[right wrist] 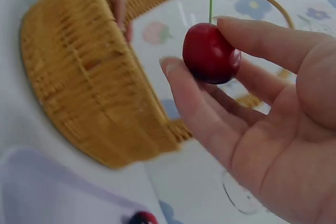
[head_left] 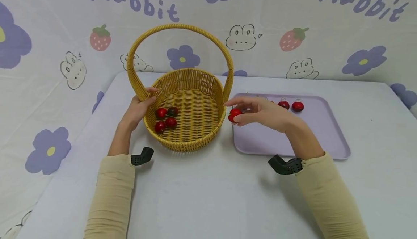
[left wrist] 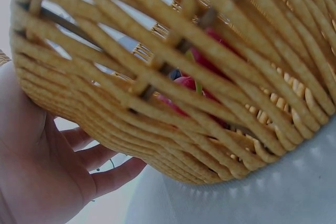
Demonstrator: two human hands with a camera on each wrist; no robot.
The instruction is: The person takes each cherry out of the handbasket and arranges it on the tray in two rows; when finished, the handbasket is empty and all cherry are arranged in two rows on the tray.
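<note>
A yellow woven basket (head_left: 185,147) with a tall arched handle (head_left: 179,26) stands on the table. My left hand (head_left: 135,110) grips it at its left rim by the handle's foot, with the thumb inside and fingers outside, partly hidden by the weave in the left wrist view. Several cherries (head_left: 171,122) lie at the left of its floor. Just right of the basket, my right hand (head_left: 264,115) pinches a red cherry (right wrist: 210,53) between thumb and fingers, its green stem pointing up in the right wrist view. That cherry is held above the gap between basket and tray.
A pale purple tray (head_left: 293,141) lies right of the basket, under my right hand and forearm. Along its back edge sit more stemmed cherries (head_left: 298,106), some hidden behind the hand. Behind the white table (head_left: 202,195) hangs a patterned cloth (head_left: 208,43).
</note>
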